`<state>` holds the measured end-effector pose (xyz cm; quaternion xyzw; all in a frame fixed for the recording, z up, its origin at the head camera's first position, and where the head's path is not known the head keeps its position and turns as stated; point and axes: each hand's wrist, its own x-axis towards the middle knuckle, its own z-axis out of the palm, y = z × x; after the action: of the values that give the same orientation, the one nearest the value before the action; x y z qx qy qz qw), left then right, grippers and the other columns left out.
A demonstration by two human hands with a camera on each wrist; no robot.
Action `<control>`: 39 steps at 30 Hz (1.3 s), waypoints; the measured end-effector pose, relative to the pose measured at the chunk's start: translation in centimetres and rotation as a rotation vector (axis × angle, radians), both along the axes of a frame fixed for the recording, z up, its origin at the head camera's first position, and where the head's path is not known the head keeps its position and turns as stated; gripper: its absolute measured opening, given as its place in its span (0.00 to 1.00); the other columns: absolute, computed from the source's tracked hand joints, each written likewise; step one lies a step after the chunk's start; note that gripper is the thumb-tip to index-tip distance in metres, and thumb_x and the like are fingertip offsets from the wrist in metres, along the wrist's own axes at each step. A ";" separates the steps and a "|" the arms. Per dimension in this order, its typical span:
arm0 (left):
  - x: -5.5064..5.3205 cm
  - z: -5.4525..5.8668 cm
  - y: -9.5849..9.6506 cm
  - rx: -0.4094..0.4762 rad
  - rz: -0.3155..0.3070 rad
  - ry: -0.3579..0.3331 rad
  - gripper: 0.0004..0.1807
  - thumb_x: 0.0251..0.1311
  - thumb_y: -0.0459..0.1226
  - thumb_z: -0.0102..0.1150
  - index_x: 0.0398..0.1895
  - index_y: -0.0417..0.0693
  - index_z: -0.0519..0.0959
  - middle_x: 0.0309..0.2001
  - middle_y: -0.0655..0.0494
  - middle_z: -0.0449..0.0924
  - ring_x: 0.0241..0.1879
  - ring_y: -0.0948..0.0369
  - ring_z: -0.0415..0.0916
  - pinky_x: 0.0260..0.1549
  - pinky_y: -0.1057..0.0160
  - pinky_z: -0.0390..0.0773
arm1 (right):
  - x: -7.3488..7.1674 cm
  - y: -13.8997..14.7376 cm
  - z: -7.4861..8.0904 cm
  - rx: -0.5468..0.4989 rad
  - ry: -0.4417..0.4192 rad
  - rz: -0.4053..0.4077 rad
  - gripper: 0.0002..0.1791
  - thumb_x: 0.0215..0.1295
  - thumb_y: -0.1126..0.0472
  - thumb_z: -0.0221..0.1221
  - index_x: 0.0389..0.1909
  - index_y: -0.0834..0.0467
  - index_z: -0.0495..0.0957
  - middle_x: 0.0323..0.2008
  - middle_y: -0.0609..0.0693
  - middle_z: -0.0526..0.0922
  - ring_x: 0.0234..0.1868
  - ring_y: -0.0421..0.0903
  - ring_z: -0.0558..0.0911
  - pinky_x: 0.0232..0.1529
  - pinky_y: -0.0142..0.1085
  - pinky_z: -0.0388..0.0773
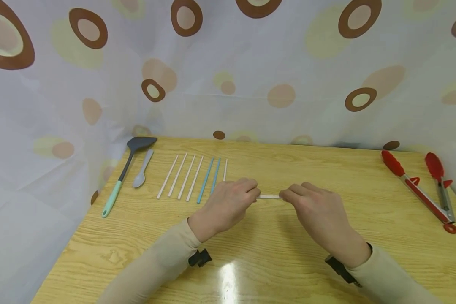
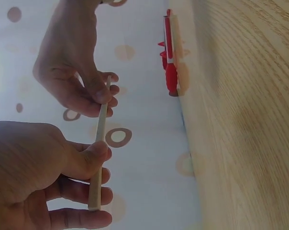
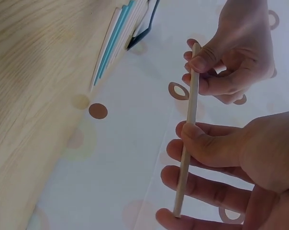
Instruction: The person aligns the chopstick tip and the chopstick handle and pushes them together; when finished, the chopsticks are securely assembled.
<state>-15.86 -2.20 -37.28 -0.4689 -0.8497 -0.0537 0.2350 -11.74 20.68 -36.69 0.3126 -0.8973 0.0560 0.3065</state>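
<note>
A pale, cream-coloured chopstick (image 1: pixel 269 196) is stretched sideways between the two hands, above the wooden table. My left hand (image 1: pixel 226 207) pinches one end between thumb and fingers, and my right hand (image 1: pixel 321 213) pinches the other. Seen from the left wrist, a bare middle stretch of the chopstick (image 2: pixel 101 125) shows between the hands. In the right wrist view the right thumb presses the chopstick (image 3: pixel 192 105) against the fingers. Behind the left hand lie a row of pale chopsticks (image 1: pixel 179 175) and two blue chopsticks (image 1: pixel 205 179); the left hand partly covers the row's right end.
At the far left lie a dark turner (image 1: pixel 125 166) with a mint handle and a grey spoon (image 1: pixel 143 169). Two red-tipped tongs, a longer pair (image 1: pixel 422 192) and a shorter pair (image 1: pixel 441 185), lie at the right. A patterned curtain (image 1: pixel 251 76) borders the table (image 1: pixel 289 261).
</note>
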 end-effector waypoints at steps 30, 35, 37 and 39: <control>1.2 0.6 0.6 -0.135 0.168 -0.116 0.04 0.61 0.41 0.68 0.30 0.53 0.84 0.25 0.63 0.73 0.18 0.68 0.70 0.11 0.74 0.62 | -1.4 0.3 -0.9 0.036 -0.026 0.137 0.21 0.45 0.82 0.70 0.37 0.57 0.85 0.33 0.47 0.83 0.31 0.47 0.80 0.20 0.36 0.76; 1.2 0.6 1.1 -0.140 0.180 -0.195 0.08 0.66 0.42 0.64 0.30 0.51 0.84 0.24 0.61 0.74 0.18 0.68 0.69 0.13 0.75 0.65 | -2.0 0.3 -0.8 0.062 -0.019 0.173 0.21 0.43 0.82 0.71 0.37 0.58 0.84 0.34 0.50 0.83 0.35 0.49 0.81 0.31 0.41 0.80; 1.0 0.6 1.2 -0.125 0.183 -0.264 0.08 0.66 0.41 0.63 0.30 0.50 0.83 0.24 0.61 0.73 0.18 0.69 0.67 0.14 0.75 0.66 | -2.6 0.3 -0.7 0.064 -0.015 0.193 0.20 0.44 0.82 0.71 0.37 0.59 0.84 0.35 0.50 0.82 0.37 0.50 0.81 0.34 0.42 0.80; 0.8 0.5 1.3 -0.085 0.186 -0.360 0.08 0.67 0.40 0.63 0.31 0.48 0.83 0.24 0.60 0.74 0.18 0.69 0.67 0.15 0.75 0.66 | -3.3 0.1 -0.6 0.056 -0.010 0.217 0.19 0.46 0.81 0.71 0.37 0.60 0.83 0.37 0.51 0.82 0.41 0.51 0.80 0.38 0.43 0.80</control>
<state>-15.08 -0.92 -36.82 -0.3806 -0.9192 -0.0785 0.0632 -15.02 20.80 -37.25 0.4161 -0.8610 0.0654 0.2851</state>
